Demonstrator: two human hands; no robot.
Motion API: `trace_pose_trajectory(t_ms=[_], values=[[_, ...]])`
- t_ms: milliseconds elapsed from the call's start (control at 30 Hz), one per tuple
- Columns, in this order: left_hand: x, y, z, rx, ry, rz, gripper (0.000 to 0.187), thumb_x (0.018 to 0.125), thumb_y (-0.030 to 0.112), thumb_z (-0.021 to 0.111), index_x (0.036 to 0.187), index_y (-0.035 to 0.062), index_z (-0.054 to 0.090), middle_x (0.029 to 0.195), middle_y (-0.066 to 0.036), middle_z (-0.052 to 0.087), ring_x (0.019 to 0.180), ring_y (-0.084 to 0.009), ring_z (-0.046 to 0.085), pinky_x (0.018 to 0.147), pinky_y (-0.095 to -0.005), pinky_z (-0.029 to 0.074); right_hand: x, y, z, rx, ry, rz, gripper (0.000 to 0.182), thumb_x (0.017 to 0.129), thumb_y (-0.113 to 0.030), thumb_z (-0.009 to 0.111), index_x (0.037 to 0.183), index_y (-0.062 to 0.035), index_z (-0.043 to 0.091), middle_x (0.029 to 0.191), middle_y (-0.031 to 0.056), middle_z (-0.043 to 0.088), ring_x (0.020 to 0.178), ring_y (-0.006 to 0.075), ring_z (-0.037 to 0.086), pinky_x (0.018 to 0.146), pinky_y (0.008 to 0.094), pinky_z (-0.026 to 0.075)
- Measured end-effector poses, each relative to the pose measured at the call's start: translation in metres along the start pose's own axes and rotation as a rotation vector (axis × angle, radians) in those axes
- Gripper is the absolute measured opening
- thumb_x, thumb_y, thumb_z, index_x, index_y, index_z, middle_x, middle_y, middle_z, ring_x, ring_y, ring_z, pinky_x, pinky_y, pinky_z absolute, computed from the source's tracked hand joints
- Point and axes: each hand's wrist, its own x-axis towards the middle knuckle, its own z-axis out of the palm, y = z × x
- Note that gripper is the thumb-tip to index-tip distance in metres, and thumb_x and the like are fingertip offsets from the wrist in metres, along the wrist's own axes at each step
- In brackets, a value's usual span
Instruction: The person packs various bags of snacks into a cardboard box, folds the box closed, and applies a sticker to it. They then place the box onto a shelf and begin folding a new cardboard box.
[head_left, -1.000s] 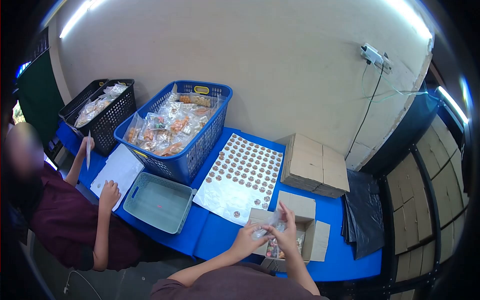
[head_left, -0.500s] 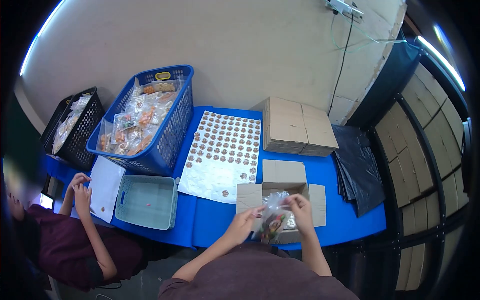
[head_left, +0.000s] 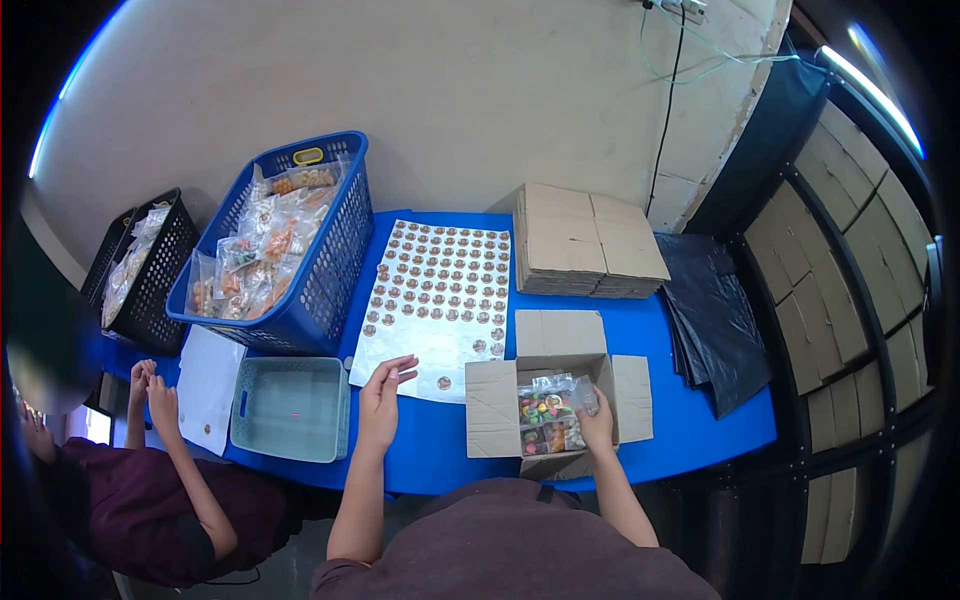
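An upright cardboard box (head_left: 492, 410) stands on the blue table with its flaps folded outward. Inside lie clear plastic packets (head_left: 548, 407) holding colourful pieces, some red, green and yellow, others orange and pale. My right hand (head_left: 597, 424) reaches into the box at its right side, fingers closed on the edge of a clear packet. Off to the left of the box, my left hand (head_left: 382, 394) is raised, open, holding nothing. It is over the lower left part of a white sheet (head_left: 425, 345) bearing rows of round brown stickers.
Flattened cardboard boxes (head_left: 565, 230) are stacked behind, beside black plastic sheets (head_left: 712, 320). A blue basket (head_left: 335, 240) full of packets, a black basket (head_left: 165, 270) and a pale green tray (head_left: 290, 410) stand left. A co-worker's hands (head_left: 150, 385) are near a white paper (head_left: 208, 385).
The packet held up between both hands is down in the box. My left hand has let go and moved left to the sticker sheet; my right hand has lowered into the box.
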Motion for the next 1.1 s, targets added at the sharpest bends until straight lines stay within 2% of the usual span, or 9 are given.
trace_pose_trajectory(t_ms=[100, 200, 467, 633, 767, 833, 900, 1000, 1100], values=[[0.005, 0.003, -0.01, -0.047, -0.005, -0.023, 0.032, 0.102, 0.016, 0.036, 0.116, -0.0047, 0.057, 0.112, -0.017, 0.063, 0.103, -0.024, 0.063, 0.092, -0.0325, 0.048, 0.007, -0.029, -0.019, 0.581, -0.198, 0.515, 0.055, 0.085, 0.002, 0.059, 0.135, -0.0037, 0.039, 0.111, 0.0225, 0.057, 0.087, 0.0212, 0.065, 0.068, 0.0287, 0.056], [0.017, 0.013, -0.022, -0.06, 0.008, 0.03, 0.032, 0.102, 0.016, 0.036, 0.116, -0.0046, 0.056, 0.112, -0.017, 0.062, 0.104, -0.0238, 0.062, 0.09, -0.0334, 0.049, 0.011, -0.016, -0.009, 0.979, -0.033, 0.608, 0.046, 0.087, 0.001, 0.059, 0.129, 0.0021, 0.041, 0.106, 0.0191, 0.058, 0.082, 0.024, 0.066, 0.069, 0.0309, 0.058], [0.053, 0.041, -0.071, 0.072, 0.309, 0.257, 0.029, 0.099, 0.011, 0.04, 0.123, -0.0023, 0.05, 0.108, -0.016, 0.062, 0.104, -0.0222, 0.061, 0.095, -0.0334, 0.044, 0.012, -0.009, 0.004, 1.196, 0.046, 0.687, 0.044, 0.091, -0.004, 0.057, 0.123, 0.0155, 0.034, 0.115, 0.0221, 0.049, 0.103, 0.0352, 0.06, 0.089, 0.0367, 0.055], [0.084, 0.059, -0.113, 0.368, 0.491, 0.387, 0.027, 0.098, 0.006, 0.041, 0.121, -0.0014, 0.052, 0.109, -0.013, 0.063, 0.103, -0.019, 0.06, 0.095, -0.0311, 0.044, 0.016, -0.008, -0.016, 0.907, 0.01, 0.63, 0.059, 0.087, -0.003, 0.054, 0.139, 0.0096, 0.03, 0.103, 0.015, 0.06, 0.089, 0.0204, 0.063, 0.076, 0.0262, 0.052], [0.163, 0.045, -0.194, 0.232, 0.451, 0.374, 0.031, 0.099, 0.015, 0.041, 0.127, 0.0031, 0.049, 0.116, -0.014, 0.06, 0.104, -0.0219, 0.06, 0.093, -0.0326, 0.045, 0.023, -0.086, -0.066, 0.907, 0.021, 0.501, 0.045, 0.091, -0.006, 0.057, 0.133, 0.0053, 0.046, 0.105, 0.0115, 0.062, 0.088, 0.0138, 0.06, 0.075, 0.0227, 0.049], [0.188, 0.057, -0.213, -0.194, 0.289, -0.237, 0.042, 0.099, 0.029, 0.042, 0.133, 0.0048, 0.046, 0.125, -0.016, 0.055, 0.107, -0.0245, 0.058, 0.094, -0.0381, 0.045, 0.035, -0.115, -0.085, 0.899, -0.002, 0.447, 0.038, 0.091, -0.007, 0.06, 0.127, 0.0052, 0.054, 0.104, 0.0096, 0.062, 0.086, 0.0098, 0.058, 0.072, 0.0204, 0.047], [0.212, 0.035, -0.239, -0.134, 0.146, -0.309, 0.055, 0.096, 0.042, 0.043, 0.138, 0.006, 0.042, 0.132, -0.017, 0.051, 0.112, -0.0273, 0.056, 0.097, -0.0426, 0.042, 0.039, -0.141, -0.1, 0.767, -0.027, 0.342, 0.026, 0.093, -0.011, 0.06, 0.114, 0.0043, 0.064, 0.104, 0.0092, 0.063, 0.093, 0.0091, 0.057, 0.075, 0.0209, 0.046], [0.241, -0.033, -0.296, 1.05, -0.041, -0.442, 0.074, 0.086, 0.051, 0.061, 0.139, 0.0036, 0.041, 0.133, -0.019, 0.05, 0.111, -0.0298, 0.055, 0.097, -0.0381, 0.042, 0.054, -0.144, -0.095, 0.64, -0.1, 0.184, 0.03, 0.094, -0.012, 0.058, 0.119, 0.0048, 0.058, 0.115, 0.0122, 0.059, 0.113, 0.0186, 0.054, 0.094, 0.0279, 0.044], [0.246, -0.01, -0.282, 1.132, -0.227, -0.835, 0.08, 0.081, 0.05, 0.067, 0.141, 0.0055, 0.04, 0.136, -0.02, 0.048, 0.114, -0.0306, 0.054, 0.097, -0.038, 0.042, 0.059, -0.159, -0.094, 0.567, -0.111, 0.057, 0.033, 0.095, -0.013, 0.057, 0.123, 0.0037, 0.055, 0.127, 0.0158, 0.051, 0.124, 0.0245, 0.048, 0.104, 0.0341, 0.039]])
